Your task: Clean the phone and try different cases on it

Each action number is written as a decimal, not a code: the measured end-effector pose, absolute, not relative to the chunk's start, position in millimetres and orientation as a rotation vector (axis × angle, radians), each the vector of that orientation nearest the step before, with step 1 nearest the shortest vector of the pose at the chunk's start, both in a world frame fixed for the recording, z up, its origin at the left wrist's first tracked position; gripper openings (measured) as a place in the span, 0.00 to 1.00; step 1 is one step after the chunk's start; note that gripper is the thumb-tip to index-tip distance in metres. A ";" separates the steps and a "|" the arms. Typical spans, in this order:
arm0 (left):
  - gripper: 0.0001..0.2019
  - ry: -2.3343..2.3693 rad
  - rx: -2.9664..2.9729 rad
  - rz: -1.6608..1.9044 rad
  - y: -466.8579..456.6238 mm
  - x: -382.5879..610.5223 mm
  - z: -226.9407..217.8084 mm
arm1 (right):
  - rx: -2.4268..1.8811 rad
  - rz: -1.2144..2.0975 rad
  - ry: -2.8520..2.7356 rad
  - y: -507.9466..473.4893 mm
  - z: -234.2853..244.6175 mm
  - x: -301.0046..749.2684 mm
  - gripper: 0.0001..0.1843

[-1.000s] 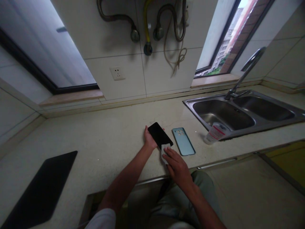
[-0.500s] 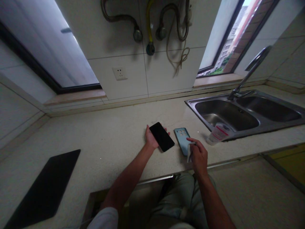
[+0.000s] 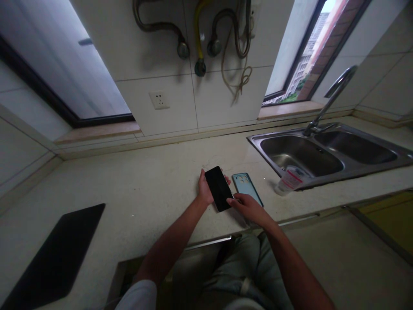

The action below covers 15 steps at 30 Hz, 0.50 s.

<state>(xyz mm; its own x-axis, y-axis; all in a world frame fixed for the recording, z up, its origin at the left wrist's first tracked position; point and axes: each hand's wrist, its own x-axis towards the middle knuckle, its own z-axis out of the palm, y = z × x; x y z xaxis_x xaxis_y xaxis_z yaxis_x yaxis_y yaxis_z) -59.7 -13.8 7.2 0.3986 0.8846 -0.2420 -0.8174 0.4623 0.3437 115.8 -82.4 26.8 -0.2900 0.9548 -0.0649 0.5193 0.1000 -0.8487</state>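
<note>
A black smartphone point(image 3: 219, 188) lies screen up in my left hand point(image 3: 204, 189), whose fingers wrap round its far side and show at the right edge. My right hand point(image 3: 251, 209) grips the phone's lower right edge, with the thumb on the screen and the other fingers partly hidden. A pale, blurred shape, perhaps a tissue, shows under my right hand; I cannot tell whether it is held. Just right of the phone, a light blue phone case point(image 3: 248, 184) with camera cutouts lies on the counter, partly covered by my right hand.
A clear plastic cup point(image 3: 288, 181) with a red band leans by the front edge of the steel double sink point(image 3: 274, 172) with its faucet point(image 3: 335, 97). At left, a black flat board point(image 3: 61, 254) lies on the pale counter point(image 3: 155, 185). Pipes point(image 3: 234, 17) hang on the wall.
My right hand has moved left from beside the blue case onto the phone's lower right edge. The white tissue seen in it before is now mostly hidden. My left hand keeps holding the phone.
</note>
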 end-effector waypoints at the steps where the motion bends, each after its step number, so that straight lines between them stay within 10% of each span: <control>1: 0.35 0.428 0.180 1.079 -14.9 -58.5 8.1 | -1.449 1.087 -1.860 -81.5 24.5 113.0 0.25; 15: 0.20 0.605 0.505 0.878 -16.6 -43.9 -3.8 | -1.265 1.319 -1.131 -83.6 26.4 137.9 0.24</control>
<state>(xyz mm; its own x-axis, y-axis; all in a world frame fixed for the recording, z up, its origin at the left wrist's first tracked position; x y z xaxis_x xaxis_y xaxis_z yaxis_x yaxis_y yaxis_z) -43.9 -16.6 -3.8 0.4944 0.8241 -0.2765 -0.5523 0.5435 0.6321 137.9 -83.6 26.4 -0.0109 0.9929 -0.1184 -0.0347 -0.1187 -0.9923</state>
